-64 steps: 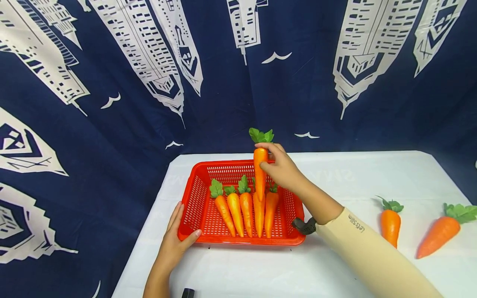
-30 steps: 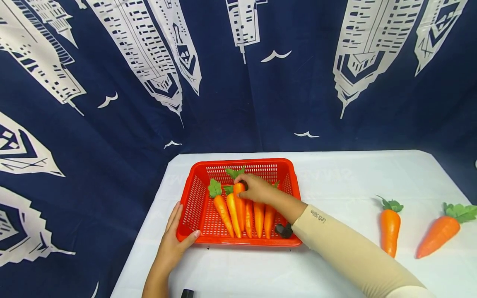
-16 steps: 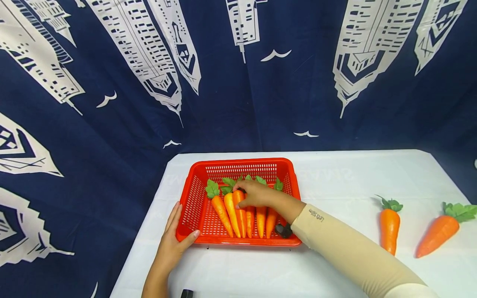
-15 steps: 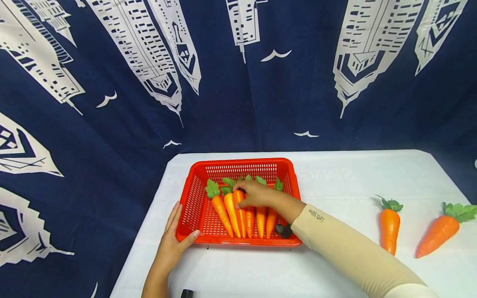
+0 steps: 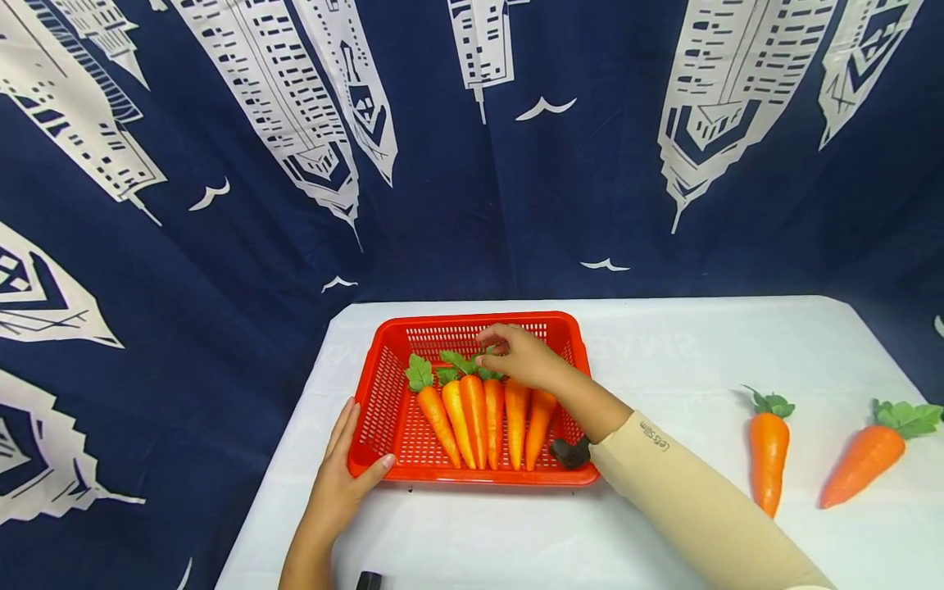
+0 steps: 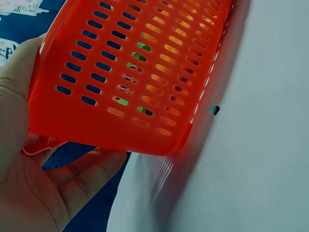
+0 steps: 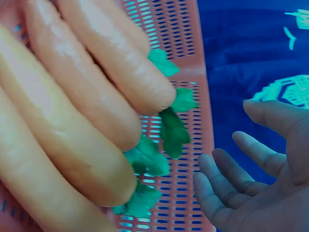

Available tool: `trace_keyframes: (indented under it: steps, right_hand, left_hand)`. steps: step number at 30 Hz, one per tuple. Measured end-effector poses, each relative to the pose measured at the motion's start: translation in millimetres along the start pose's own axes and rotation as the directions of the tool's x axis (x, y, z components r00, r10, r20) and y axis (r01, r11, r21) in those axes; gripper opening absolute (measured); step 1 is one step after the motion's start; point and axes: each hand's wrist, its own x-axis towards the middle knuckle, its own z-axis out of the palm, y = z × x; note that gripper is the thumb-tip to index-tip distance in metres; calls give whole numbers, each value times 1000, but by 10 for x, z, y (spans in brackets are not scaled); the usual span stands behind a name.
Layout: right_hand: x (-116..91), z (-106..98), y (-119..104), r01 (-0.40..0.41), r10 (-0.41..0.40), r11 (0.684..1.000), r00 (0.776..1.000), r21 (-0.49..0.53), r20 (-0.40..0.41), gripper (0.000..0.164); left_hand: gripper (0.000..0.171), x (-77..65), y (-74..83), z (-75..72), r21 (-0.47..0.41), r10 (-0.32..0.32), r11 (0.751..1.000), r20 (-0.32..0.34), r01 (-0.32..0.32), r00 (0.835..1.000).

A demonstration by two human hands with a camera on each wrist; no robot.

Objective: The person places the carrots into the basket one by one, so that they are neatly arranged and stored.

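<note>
A red plastic basket (image 5: 479, 476) stands on the white table, with several carrots side by side in it, leafy tops to the back. My left hand (image 5: 341, 474) holds the basket's near-left corner, thumb at the front rim and fingers along the left side. In the left wrist view, the fingers (image 6: 91, 176) reach past the corner. My right hand (image 5: 525, 357) hovers over the back of the basket, near the green leaves (image 5: 460, 362), holding nothing. Its fingers (image 7: 227, 181) are spread and loosely bent in the right wrist view. Just below it lies an orange carrot (image 5: 474, 422).
Two more carrots lie on the table to the right: an upright-lying one (image 5: 769, 460) and a wider, slanted one (image 5: 863, 465). A dark blue printed cloth (image 5: 442, 205) hangs behind the table (image 5: 649, 352). A small black object (image 5: 369, 581) shows at the front edge.
My right hand brought a carrot down into the basket among the others, let go of it, and moved up and back. The left hand stays at the corner.
</note>
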Motion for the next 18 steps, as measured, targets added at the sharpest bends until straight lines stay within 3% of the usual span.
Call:
trace_keyframes:
  steps: [9, 14, 18]
  right_hand:
    - [-260, -295, -154, -6, 19, 994, 993, 110, -115, 31]
    - [-464, -513, -88, 25, 0, 993, 979, 119, -205, 30]
    - [-636, -689, 17, -1, 26, 995, 965, 97, -261, 34]
  left_hand:
    - [96, 12, 7, -17, 16, -4, 1000, -2, 4, 1000]
    - [97, 11, 13, -4, 20, -5, 1000, 2, 5, 1000]
    - [97, 7, 14, 10, 17, -6, 1000, 7, 6, 1000]
